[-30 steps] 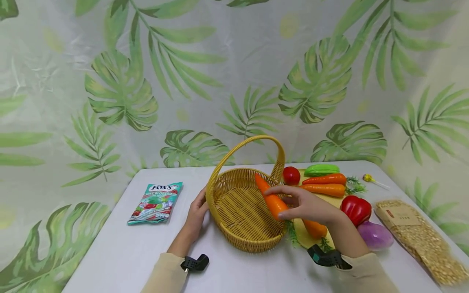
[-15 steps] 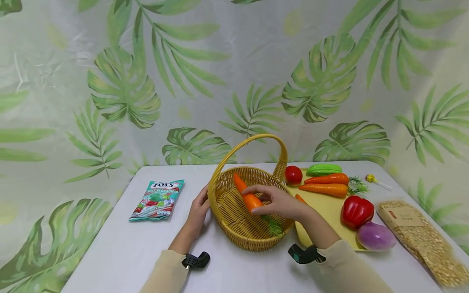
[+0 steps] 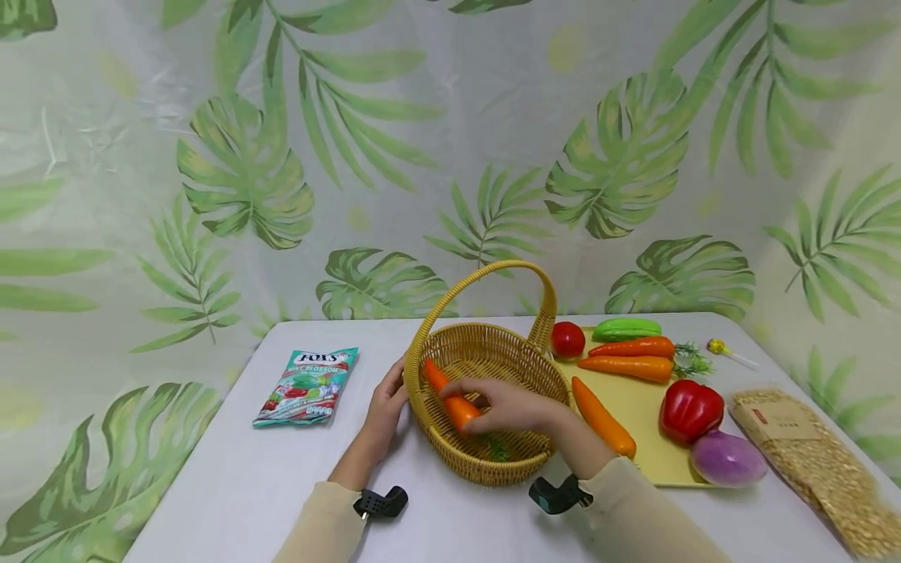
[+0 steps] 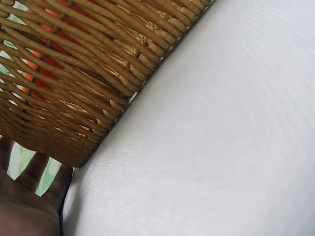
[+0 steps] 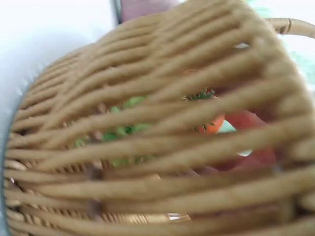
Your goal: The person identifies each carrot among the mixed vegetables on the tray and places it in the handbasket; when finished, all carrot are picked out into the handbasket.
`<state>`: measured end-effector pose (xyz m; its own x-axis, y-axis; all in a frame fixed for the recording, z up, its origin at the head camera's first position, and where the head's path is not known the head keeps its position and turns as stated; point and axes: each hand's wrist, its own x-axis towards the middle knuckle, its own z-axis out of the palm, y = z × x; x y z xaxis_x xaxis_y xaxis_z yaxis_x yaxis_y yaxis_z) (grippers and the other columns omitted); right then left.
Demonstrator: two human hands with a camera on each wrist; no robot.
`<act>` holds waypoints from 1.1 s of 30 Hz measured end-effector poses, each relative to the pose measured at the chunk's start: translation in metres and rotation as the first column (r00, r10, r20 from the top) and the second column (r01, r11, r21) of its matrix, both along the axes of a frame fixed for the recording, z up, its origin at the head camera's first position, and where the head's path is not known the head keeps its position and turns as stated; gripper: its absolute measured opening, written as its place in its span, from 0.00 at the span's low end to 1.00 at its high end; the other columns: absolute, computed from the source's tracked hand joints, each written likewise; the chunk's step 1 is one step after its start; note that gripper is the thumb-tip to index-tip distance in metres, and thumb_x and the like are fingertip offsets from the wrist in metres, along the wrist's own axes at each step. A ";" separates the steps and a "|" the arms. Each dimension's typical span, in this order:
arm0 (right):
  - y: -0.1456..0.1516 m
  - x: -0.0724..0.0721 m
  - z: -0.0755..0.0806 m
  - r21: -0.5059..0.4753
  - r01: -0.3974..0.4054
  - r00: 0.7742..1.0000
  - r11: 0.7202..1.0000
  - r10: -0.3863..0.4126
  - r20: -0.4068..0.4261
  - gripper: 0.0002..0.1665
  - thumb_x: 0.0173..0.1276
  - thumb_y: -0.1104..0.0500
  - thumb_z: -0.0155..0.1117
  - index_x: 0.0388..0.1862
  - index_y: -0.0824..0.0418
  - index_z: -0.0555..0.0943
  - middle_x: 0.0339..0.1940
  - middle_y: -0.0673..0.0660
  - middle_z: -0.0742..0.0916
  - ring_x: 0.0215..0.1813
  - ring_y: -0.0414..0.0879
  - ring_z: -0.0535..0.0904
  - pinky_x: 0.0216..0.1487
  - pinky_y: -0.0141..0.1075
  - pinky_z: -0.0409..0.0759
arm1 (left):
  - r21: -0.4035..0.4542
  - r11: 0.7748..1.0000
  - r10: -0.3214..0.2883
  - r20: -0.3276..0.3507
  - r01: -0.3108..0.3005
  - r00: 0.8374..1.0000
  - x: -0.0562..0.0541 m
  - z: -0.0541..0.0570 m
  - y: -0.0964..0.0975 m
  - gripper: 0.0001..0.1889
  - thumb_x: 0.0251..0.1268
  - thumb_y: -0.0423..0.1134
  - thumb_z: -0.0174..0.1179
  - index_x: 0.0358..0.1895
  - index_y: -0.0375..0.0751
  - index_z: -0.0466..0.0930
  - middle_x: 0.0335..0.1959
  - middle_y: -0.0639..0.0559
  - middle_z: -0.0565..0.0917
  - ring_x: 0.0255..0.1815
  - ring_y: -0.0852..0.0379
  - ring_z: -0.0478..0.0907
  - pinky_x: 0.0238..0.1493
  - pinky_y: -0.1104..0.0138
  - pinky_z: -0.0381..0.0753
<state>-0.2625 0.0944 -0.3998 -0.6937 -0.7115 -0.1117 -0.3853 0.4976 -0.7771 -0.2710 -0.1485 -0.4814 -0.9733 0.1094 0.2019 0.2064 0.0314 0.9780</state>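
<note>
In the head view a wicker basket (image 3: 486,471) with an arched handle stands mid-table. My right hand (image 3: 517,407) reaches over its near right rim and grips an orange carrot (image 3: 459,412) inside it. The carrot's tip points to the far left, and its leafy top (image 3: 497,448) hangs beneath the hand. My left hand (image 3: 384,408) rests against the basket's left outer side; the left wrist view shows spread fingers (image 4: 59,189) touching the weave. Through the slats in the right wrist view appear green leaves (image 5: 125,130), while most of the right hand is hidden.
Right of the basket, a yellow board (image 3: 633,403) bears more carrots (image 3: 604,418), a tomato (image 3: 567,340), a green vegetable (image 3: 626,328), a red pepper (image 3: 691,410) and a purple onion-like vegetable (image 3: 728,459). Beyond lie a lollipop (image 3: 718,346) and a grain bag (image 3: 809,461). A candy bag (image 3: 306,388) lies left.
My right hand has carried the carrot leftward from above the basket's right rim and down into the basket. The left hand keeps its place at the basket's side.
</note>
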 end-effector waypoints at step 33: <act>0.000 0.010 -0.003 0.075 0.001 0.999 0.997 0.003 -0.050 0.29 0.65 0.56 0.70 0.66 0.49 0.77 0.63 0.54 0.80 0.56 0.49 0.75 0.57 0.47 0.77 | -0.012 1.000 0.027 0.009 -0.027 1.000 0.000 0.002 0.002 0.25 0.75 0.44 0.52 0.73 0.64 0.67 0.76 0.61 0.67 0.80 0.53 0.57 0.80 0.47 0.53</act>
<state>-0.2527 0.0947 -0.4026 -0.6989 -0.7032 -0.1304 -0.4232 0.5536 -0.7172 -0.2715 -0.1467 -0.4799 -0.9778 0.0857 0.1913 0.1959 0.0486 0.9794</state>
